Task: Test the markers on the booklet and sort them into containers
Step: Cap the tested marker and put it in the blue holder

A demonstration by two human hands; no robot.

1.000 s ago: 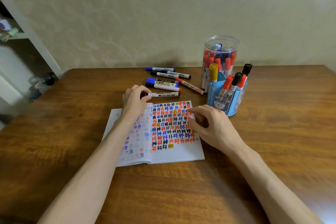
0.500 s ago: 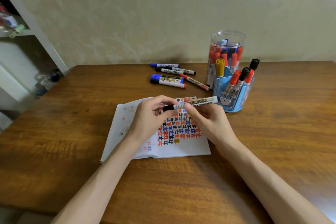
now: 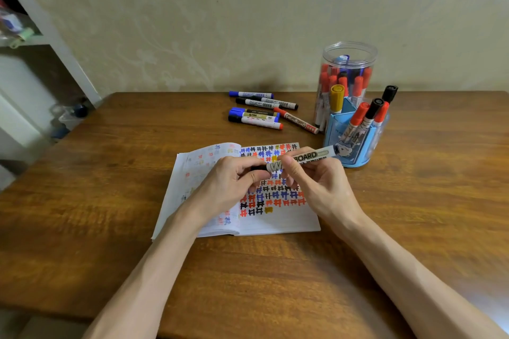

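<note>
We hold one white-barrelled whiteboard marker (image 3: pixel 305 157) with grey lettering between both hands, in the air just above the open paper booklet (image 3: pixel 275 224). Our left hand (image 3: pixel 231 184) has its fingers (image 3: pixel 257 175) curled round the black cap end of the marker. Our right hand (image 3: pixel 319 187) pinches the barrel near its middle between thumb and forefinger, with its other fingers bent under the barrel. The marker is almost level, a little tilted, and its far end points right toward the blue plastic pen holder (image 3: pixel 358 151). We cannot tell whether that end touches the holder, nor whether the cap is fully seated. The booklet lies flat on the brown wooden surface (image 3: pixel 96 201). Its right page is filled with rows of small hash marks in red, blue and black with a few yellow ones, and the lowest part of the page is bare. The left page shows only pale marks. The holder stands just right of the booklet and carries one yellow-capped, two red-capped and two black-capped markers. Close behind it stands a clear plastic round jar (image 3: pixel 348 49) filled with mostly red-capped markers. To the left of the jar, beyond the booklet, a group of loose markers (image 3: pixel 259 115) with blue, black and red caps lies on the surface. At the far left stands a white shelf unit (image 3: pixel 63 44).
</note>
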